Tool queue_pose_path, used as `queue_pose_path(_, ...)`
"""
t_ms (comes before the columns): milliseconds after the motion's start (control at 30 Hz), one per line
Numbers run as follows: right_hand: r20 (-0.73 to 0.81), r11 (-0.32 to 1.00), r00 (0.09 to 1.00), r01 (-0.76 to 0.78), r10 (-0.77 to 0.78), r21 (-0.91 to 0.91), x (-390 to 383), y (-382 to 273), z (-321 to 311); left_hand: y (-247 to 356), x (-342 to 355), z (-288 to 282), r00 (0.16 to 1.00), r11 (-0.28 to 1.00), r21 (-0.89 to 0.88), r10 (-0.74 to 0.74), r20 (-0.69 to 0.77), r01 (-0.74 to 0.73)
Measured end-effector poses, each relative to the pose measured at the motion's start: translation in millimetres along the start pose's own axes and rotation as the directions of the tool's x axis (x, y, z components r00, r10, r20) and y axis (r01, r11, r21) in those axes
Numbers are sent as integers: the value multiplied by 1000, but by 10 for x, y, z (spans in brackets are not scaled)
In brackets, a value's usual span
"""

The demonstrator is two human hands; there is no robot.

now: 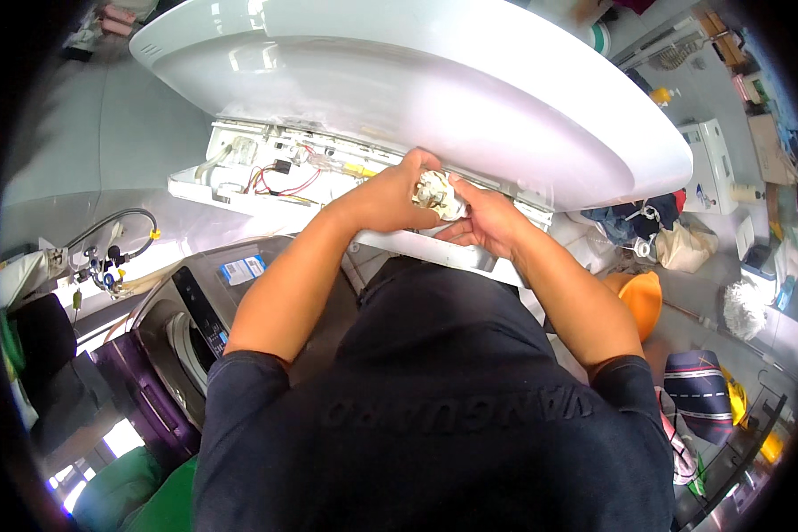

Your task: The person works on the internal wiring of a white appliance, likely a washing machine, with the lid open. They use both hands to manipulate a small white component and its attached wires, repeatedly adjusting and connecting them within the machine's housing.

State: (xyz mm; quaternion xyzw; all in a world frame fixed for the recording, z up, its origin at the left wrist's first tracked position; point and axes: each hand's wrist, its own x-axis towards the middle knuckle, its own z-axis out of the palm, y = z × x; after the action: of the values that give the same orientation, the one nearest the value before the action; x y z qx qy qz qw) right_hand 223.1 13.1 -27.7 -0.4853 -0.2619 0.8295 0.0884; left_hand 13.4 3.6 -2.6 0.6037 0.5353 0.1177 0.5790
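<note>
A long white appliance casing (195, 188) lies open below a large glossy white curved cover (346, 62), with red wires, a black connector and yellow pieces inside. My left hand (390, 197) grips a small round white and cream component (434, 191) from the left, fingers curled over its top. My right hand (492, 222) holds the same component from the right, thumb on its side and other fingers lower inside the casing. My palms and fingers hide part of the component and the casing behind it.
A grey washing machine (168, 328) with a purple case (137, 399) stands left, near a hose tap (111, 266). At right are piled clothes (638, 222), a white appliance (709, 164), an orange basin (638, 301), a white fluffy duster (743, 310) and a dark rack (754, 443).
</note>
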Motion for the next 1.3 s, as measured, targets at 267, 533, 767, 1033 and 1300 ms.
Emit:
queue_pose_path(267, -44, 982, 997, 54, -63, -183, -99, -39, -18, 25, 60, -51, 994, 995, -54, 83, 68, -79)
queue_pose_path(533, -35, 919, 999, 16, -32, -394, -54, -68, -105, -14, 120, -91, 974, 984, -63, 176, 145, -168)
queue_pose_path(767, -82, 905, 996, -15, -22, -426, -163, -98, -225, 0, 121, -80, 957, 936, -348, 152, 248, -58)
queue_pose_path(1033, -94, 926, 996, -38, 2, -377, -223, -87, -170, -163, 170, -18, 959, 944, -301, 201, 202, -134)
queue_pose_path(1300, -106, 935, 992, 26, -67, -353, -207, 39, -202, -111, 89, -28, 959, 922, -384, 153, 238, -52)
